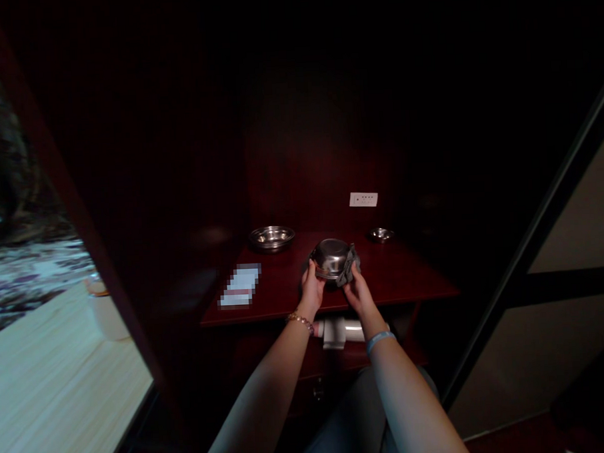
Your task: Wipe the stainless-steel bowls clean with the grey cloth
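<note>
A shiny metal bowl is held upside down or tilted above the dark red shelf. My left hand grips its left side, with the fingers partly hidden behind it. On the right, my right hand is closed on a grey cloth that lies against the bowl's side. Farther back stand a wide metal dish at the left and a small metal bowl at the right.
A blurred-out white item lies on the shelf's left. A white socket is on the back wall. Beneath the shelf lies a white cylindrical object. A pale wooden tabletop with a container is at far left.
</note>
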Action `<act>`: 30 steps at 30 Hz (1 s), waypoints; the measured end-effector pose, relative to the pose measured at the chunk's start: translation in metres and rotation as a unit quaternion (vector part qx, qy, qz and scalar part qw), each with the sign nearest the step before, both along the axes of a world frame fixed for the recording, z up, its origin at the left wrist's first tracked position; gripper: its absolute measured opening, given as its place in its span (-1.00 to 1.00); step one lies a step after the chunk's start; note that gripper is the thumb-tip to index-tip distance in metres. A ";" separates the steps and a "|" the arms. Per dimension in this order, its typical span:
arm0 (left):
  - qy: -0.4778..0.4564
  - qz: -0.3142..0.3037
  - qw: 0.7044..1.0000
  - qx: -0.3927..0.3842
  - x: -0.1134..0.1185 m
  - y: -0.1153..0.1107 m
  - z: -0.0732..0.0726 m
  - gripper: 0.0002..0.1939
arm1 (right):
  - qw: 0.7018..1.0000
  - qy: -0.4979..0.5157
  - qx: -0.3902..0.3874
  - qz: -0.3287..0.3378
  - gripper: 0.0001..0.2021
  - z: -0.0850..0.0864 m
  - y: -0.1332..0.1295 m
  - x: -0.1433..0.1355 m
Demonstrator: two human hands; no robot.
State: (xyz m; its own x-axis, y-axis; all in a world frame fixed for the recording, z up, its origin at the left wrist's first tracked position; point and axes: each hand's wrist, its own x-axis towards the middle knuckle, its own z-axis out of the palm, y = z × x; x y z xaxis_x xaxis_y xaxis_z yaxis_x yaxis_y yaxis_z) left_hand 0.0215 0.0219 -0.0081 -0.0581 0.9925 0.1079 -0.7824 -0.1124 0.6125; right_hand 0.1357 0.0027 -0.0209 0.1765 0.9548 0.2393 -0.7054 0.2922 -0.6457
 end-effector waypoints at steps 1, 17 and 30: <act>0.014 -0.018 1.000 0.012 0.001 -0.002 0.001 -0.62 | 1.000 0.011 0.003 -0.010 -0.80 0.000 0.000 0.001; 0.116 -0.040 0.992 0.038 0.006 -0.011 0.000 -0.59 | 1.000 -0.012 -0.006 0.006 -0.72 -0.004 0.003 0.000; -0.042 0.001 0.999 -0.005 0.001 0.008 -0.004 -0.75 | 1.000 -0.018 -0.010 0.021 -0.77 -0.002 0.003 -0.001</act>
State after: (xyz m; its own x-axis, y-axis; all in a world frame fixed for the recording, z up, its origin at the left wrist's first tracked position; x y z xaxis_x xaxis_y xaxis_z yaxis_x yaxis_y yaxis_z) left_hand 0.0222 0.0299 -0.0123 -0.0693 0.9933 0.0927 -0.8307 -0.1089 0.5459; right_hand 0.1351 0.0055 -0.0228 0.1283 0.9657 0.2257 -0.6926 0.2502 -0.6766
